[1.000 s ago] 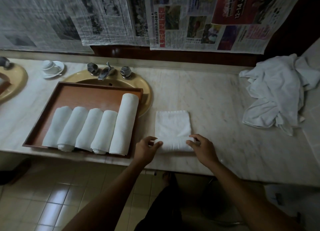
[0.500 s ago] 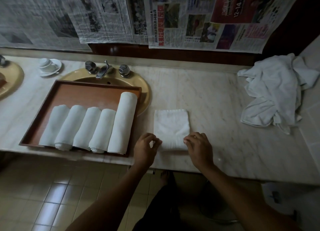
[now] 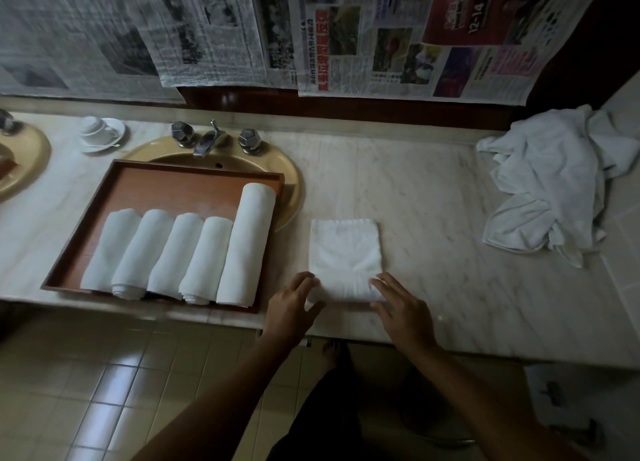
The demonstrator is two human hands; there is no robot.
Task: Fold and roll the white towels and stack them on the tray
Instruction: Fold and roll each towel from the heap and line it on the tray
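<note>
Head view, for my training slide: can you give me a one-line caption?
Both hands, left hand and right hand, start rolling a folded white towel beside a tray of five rolled towels.

We found bare marble counter [image 3: 433, 218] right of the folded towel [image 3: 344, 256], running to the crumpled towel heap [image 3: 550, 190]. Left of the folded towel, the tray [image 3: 194, 187] blocked the way, five rolls [image 3: 180, 256] filling its near half; its far half lay open below the faucet [image 3: 207, 142].

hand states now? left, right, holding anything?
Left hand: open, fingers touching the folded towel's near left corner.
Right hand: open, fingertips on its near right corner.
</note>
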